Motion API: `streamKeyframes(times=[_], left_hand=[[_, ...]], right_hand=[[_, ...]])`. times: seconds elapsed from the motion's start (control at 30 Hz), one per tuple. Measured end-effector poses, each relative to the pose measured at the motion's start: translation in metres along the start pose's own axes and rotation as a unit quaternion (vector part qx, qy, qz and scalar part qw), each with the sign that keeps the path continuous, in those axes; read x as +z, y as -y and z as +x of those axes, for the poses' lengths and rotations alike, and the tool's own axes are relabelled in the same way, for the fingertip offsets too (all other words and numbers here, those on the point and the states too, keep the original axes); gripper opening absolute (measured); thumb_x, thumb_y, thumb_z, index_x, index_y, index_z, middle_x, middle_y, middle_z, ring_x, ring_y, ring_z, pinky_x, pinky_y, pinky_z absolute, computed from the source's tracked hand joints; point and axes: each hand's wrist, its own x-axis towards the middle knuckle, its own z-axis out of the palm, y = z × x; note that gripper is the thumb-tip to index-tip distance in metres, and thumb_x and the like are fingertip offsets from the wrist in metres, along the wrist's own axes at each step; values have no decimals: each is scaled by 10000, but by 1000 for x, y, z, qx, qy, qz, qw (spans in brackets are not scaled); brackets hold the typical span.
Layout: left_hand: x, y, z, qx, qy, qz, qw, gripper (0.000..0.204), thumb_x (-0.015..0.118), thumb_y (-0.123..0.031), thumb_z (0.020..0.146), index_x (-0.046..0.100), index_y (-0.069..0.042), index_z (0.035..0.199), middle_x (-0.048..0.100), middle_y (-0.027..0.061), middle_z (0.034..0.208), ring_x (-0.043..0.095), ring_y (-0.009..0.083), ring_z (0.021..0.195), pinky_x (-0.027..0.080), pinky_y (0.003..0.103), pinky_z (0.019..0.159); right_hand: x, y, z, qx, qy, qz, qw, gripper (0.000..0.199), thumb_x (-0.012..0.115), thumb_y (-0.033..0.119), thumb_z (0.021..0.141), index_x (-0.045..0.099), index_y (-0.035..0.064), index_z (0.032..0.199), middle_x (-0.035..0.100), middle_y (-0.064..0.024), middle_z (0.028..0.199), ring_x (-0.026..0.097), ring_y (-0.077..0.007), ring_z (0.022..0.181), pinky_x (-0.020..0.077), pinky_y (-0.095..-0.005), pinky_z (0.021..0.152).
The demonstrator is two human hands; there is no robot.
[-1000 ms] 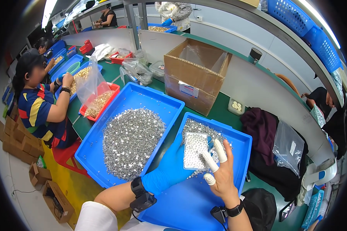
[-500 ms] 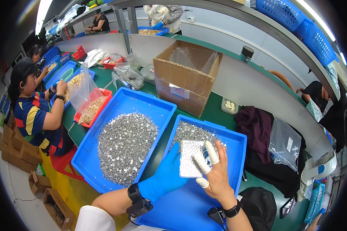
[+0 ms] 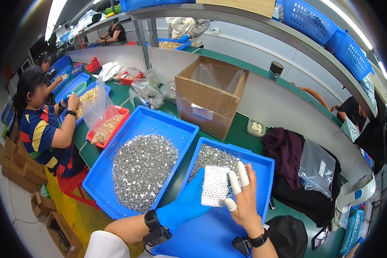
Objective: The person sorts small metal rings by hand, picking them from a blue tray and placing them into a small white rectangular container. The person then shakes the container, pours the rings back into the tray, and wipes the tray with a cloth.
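Note:
A small white square tray (image 3: 215,185), dotted with rows of small metal pieces, is held over the right-hand blue bin. My left hand (image 3: 182,205), in a blue glove, is closed on its left side; the glove's fingers are partly hidden behind it. At the tray's right edge is my right hand (image 3: 246,202), with white finger cots on several fingers. Those fingers are stretched out and apart, the cots close to or touching the edge. Behind the tray, loose silver metal pieces (image 3: 206,155) lie in the far part of the blue bin (image 3: 262,172).
Left of it, a larger blue bin (image 3: 99,182) holds a heap of silver pieces (image 3: 144,172). A cardboard box (image 3: 208,112) stands behind. Dark cloth (image 3: 284,150) and a plastic bag (image 3: 317,167) lie right. A co-worker (image 3: 45,129) sits at left near a red bin (image 3: 124,115).
Metal pieces now cover the tray more evenly; before, they clustered by its right edge. The tray sits slightly lower in the picture, and my right hand's fingers are still spread beside it.

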Motion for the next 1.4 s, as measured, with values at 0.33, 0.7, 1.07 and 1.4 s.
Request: streamKeyframes(times=[0.33,0.7,1.07,1.4], left_hand=[[7,-2,-2,-19,-7,-20,1000,565,269,-448,931,285,-60,1340,392,134,1315,413,281,1187,339,432,996],[8,1,-4,-27,-71,88,993,514,316,-376,940,306,-26,1317,418,161,1283,467,273,1137,380,402,971],[7,5,1,-21,-156,150,976,474,345,-358,938,343,-48,1296,463,138,1241,498,258,1102,415,394,941],[-3,2,4,-26,-81,5,996,586,237,-462,931,303,-29,1320,401,162,1301,429,292,1169,307,468,1014]], right_hand=[[-2,-6,2,35,-47,102,993,573,336,440,908,389,3,1274,330,-209,1336,276,-387,1248,206,-461,1023],[5,-11,-4,72,-40,247,965,460,398,301,920,412,-12,1257,499,-185,1183,444,-345,1119,337,-378,948],[5,-19,-5,75,-15,241,967,478,378,334,928,428,-30,1234,521,-187,1150,478,-327,1080,354,-361,928],[6,-19,-6,83,-12,246,966,462,392,313,928,424,-25,1242,530,-191,1125,502,-315,1040,374,-344,900]])
